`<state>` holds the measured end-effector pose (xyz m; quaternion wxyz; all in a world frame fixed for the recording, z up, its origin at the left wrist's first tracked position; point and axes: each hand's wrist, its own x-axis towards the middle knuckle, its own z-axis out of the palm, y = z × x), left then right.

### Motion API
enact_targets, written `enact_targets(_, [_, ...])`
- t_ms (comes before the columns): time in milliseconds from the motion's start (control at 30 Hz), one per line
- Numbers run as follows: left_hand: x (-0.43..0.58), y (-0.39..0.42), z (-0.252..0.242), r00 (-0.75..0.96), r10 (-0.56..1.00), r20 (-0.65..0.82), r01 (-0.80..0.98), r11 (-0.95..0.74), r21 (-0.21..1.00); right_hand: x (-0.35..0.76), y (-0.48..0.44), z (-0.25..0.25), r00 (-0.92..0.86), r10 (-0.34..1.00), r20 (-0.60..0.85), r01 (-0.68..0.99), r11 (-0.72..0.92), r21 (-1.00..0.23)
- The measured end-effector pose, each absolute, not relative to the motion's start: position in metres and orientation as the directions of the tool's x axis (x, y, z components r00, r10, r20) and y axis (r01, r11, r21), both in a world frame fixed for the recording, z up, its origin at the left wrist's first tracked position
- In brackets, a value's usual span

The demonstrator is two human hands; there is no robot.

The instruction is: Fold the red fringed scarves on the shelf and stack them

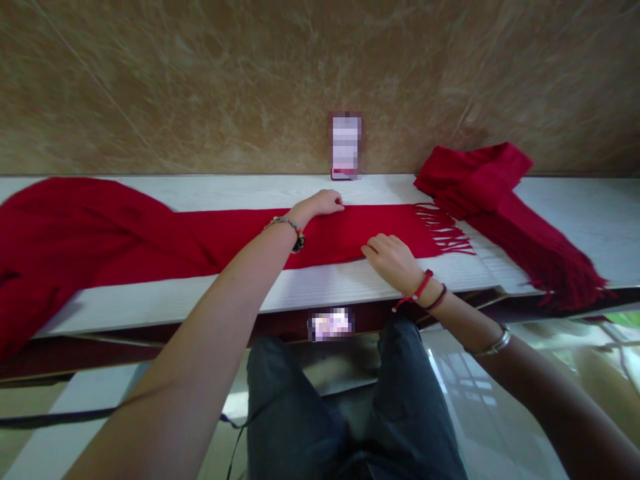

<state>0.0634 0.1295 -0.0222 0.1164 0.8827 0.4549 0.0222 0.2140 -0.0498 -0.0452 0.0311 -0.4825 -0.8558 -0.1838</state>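
Observation:
A long red scarf [230, 233] lies spread along the white tabletop [325, 287], its fringed end [445, 230] to the right and its other end bunched at the left [55, 233]. My left hand [325, 202] rests on the scarf's far edge with fingers curled down onto the cloth. My right hand [393, 257] sits on the scarf's near edge, fingers bent and pinching the fabric. Beaded and red cord bracelets ring both wrists.
A second red fringed scarf [500, 200] lies folded at the right, its end hanging over the table edge. A small upright card [345, 147] stands against the brown marble wall. My dark trousers [350, 407] show below the table's front edge.

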Motion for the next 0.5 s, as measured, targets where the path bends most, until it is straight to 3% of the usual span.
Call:
enact_targets(333, [0.054, 0.152, -0.015, 0.594, 0.788, -0.161, 0.751, -0.473, 0.46, 0.206, -0.06, -0.038, -0.483, 0.855, 0.189, 0.86, 0.423, 0.285])
enact_targets(500, [0.054, 0.154, -0.016, 0.603, 0.785, -0.144, 0.731, -0.471, 0.493, 0.203, -0.059, -0.039, -0.429, 0.884, 0.186, 0.886, 0.371, 0.277])
